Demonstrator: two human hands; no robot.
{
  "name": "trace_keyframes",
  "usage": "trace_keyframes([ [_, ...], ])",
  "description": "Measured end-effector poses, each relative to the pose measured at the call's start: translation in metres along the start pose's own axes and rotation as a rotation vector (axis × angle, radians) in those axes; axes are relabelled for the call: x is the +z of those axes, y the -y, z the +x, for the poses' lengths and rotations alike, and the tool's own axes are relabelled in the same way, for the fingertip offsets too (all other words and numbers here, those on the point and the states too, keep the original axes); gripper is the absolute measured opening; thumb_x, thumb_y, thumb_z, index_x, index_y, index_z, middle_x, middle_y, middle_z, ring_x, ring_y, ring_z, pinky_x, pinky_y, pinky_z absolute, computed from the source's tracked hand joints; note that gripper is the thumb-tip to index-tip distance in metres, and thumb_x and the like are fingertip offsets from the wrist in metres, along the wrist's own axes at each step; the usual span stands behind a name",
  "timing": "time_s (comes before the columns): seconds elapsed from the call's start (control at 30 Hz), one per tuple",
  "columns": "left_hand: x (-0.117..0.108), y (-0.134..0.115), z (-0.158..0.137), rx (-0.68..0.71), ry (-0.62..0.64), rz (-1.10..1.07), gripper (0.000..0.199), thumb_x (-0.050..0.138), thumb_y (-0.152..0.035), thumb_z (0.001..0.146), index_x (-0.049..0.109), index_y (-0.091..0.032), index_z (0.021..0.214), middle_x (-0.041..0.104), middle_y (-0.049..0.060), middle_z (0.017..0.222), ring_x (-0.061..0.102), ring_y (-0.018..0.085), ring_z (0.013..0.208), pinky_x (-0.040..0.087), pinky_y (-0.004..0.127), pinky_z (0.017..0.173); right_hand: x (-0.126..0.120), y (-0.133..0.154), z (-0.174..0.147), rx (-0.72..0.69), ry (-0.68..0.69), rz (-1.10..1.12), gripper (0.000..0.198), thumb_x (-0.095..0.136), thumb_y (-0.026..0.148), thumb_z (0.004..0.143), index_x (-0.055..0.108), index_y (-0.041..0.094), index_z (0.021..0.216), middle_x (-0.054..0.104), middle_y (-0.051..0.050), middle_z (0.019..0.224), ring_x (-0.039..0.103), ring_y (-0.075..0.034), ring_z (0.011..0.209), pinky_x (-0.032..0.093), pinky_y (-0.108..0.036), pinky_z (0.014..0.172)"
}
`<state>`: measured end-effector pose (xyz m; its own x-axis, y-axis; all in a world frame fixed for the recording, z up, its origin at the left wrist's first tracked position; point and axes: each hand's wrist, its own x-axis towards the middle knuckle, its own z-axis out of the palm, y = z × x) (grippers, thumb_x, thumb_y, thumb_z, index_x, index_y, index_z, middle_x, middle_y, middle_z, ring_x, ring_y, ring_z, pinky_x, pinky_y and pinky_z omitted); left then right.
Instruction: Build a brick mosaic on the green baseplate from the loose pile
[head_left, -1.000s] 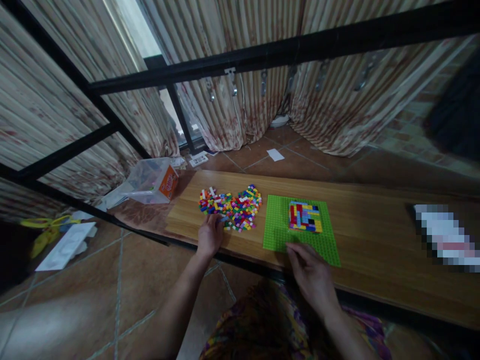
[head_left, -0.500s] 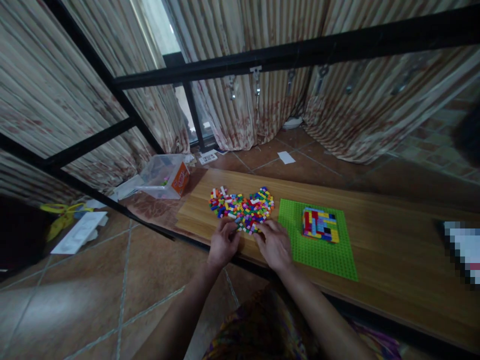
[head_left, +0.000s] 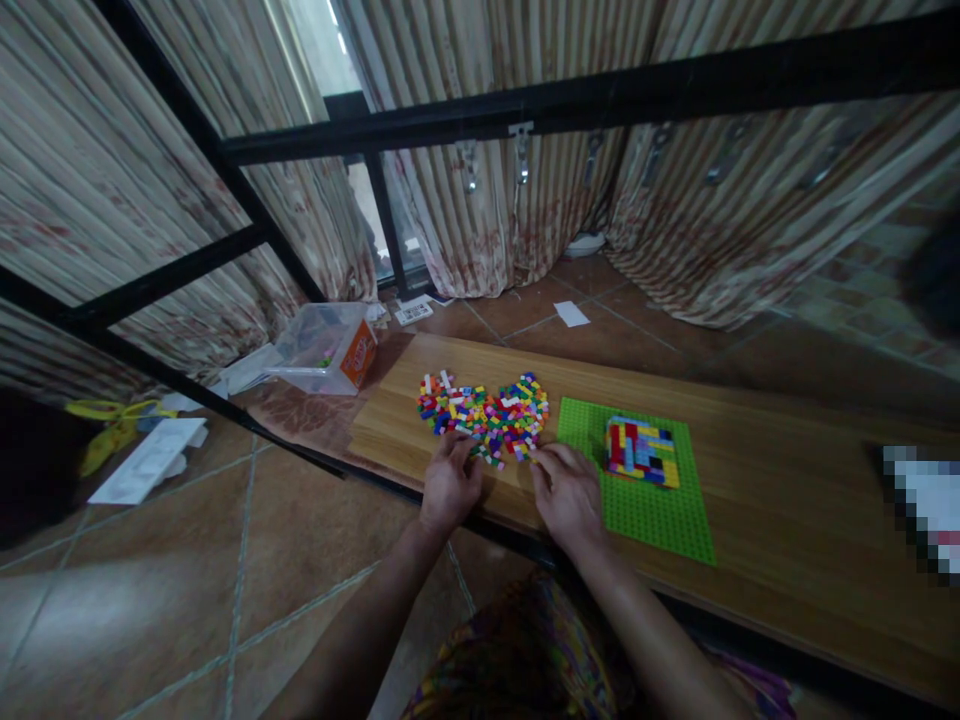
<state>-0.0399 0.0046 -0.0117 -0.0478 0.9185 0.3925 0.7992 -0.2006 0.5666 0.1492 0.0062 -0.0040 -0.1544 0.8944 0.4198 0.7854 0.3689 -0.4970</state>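
Lying just beyond left hand (head_left: 451, 482) and right hand (head_left: 568, 492), the brick pile (head_left: 491, 414), each grip's hold impossible to tell.

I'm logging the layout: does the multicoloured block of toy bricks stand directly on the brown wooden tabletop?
No, the multicoloured block of toy bricks stands on a flat green studded baseplate.

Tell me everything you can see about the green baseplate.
The green baseplate is a flat, squarish sheet, plastic by its look, covered in small studs. It lies flat on the wooden tabletop, right of the loose bricks. A multicoloured block of bricks sits on it, nearer its far edge. The right hand hides part of its left edge; contact is unclear.
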Motion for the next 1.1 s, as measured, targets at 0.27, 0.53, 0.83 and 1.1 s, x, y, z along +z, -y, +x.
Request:
trace_keyframes([
  [0.27,0.001,0.000,0.007,-0.049,0.026,-0.015,0.014,0.057,-0.019,0.084,0.064,-0.019,0.095,0.061,0.008,0.113,0.063,0.020,0.099,0.053,0.034,0.088,-0.010,0.002,-0.016,0.006,-0.081,0.103,0.020,0.050,0.022,0.092,0.070,0.020,0.096,0.066,-0.006,0.099,0.059,-0.021,0.092,0.043,-0.036,0.084],
  [0.53,0.000,0.000,0.004,0.021,-0.004,0.015,0.014,0.056,-0.022,0.086,0.062,-0.019,0.099,0.059,0.009,0.113,0.062,0.021,0.101,0.053,0.034,0.086,-0.020,0.002,-0.028,0.036,-0.142,0.147,0.019,0.051,0.020,0.091,0.069,0.022,0.095,0.067,-0.006,0.097,0.060,-0.021,0.093,0.044,-0.036,0.083],
  [0.83,-0.002,-0.032,0.011,-0.186,-0.060,-0.499,0.021,0.064,-0.031,0.081,0.063,-0.018,0.098,0.066,0.007,0.098,0.064,0.018,0.087,0.053,0.032,0.080,-0.029,0.005,-0.025,0.160,-0.142,0.355,0.021,0.050,0.021,0.091,0.069,0.022,0.097,0.068,-0.007,0.096,0.062,-0.020,0.091,0.048,-0.036,0.083],
  [1.1,0.004,-0.092,0.003,-0.681,0.243,-1.286,0.031,0.078,-0.036,0.068,0.067,-0.015,0.089,0.068,0.002,0.084,0.064,0.010,0.072,0.051,0.022,0.069,-0.035,0.015,-0.011,0.240,-0.155,0.704,0.025,0.050,0.028,0.091,0.069,0.023,0.106,0.068,-0.006,0.096,0.063,-0.018,0.089,0.051,-0.031,0.078],
])
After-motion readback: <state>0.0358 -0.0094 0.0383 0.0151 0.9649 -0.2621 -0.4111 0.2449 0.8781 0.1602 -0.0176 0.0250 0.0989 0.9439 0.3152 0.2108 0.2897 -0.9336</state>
